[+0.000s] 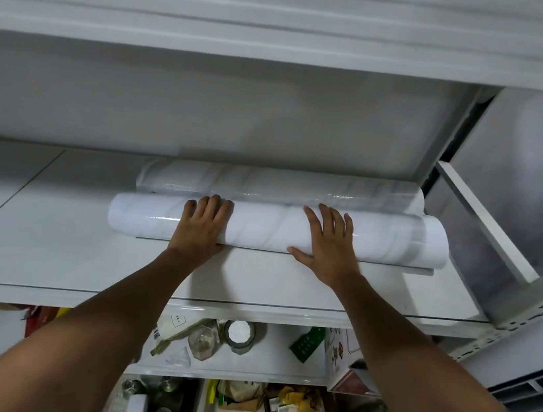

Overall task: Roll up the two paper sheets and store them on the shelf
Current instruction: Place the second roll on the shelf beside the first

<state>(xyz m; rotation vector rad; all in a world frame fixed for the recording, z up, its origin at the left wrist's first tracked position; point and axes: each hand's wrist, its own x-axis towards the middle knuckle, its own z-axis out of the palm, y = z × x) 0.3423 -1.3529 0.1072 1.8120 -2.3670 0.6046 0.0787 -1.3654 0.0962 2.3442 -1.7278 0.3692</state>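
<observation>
Two rolled paper sheets lie side by side on a white shelf (50, 246) in the middle of the frame, both running left to right. The front roll (260, 227) is white with faint grey marbling and a glossy surface; its right end reaches toward the right of the frame, near the shelf's metal upright (526, 308). The back roll (283, 186) sits just behind it, touching along its length and lying against the shelf's rear wall; it is set slightly further right at its left end than the front one.

Both hands rest on the front roll. The left hand (203, 224) lies over the left-centre part of the roll with its fingers curled over the top, close together, palm pressed down on the paper. The right hand (327, 244) is laid flat on the roll right of centre, fingers spread and pointing toward the back roll, thumb stretched out along the roll's lower edge where it meets the shelf. Neither hand is wrapped around the roll; both press on it from above and in front.

Bare forearms reach up from the lower corners of the frame. Below the shelf, in the lower middle, a lower level holds a glass jar with a white lid (239, 334), a clear bottle (202, 342), a green packet (307, 345) and a printed box (343, 360).
</observation>
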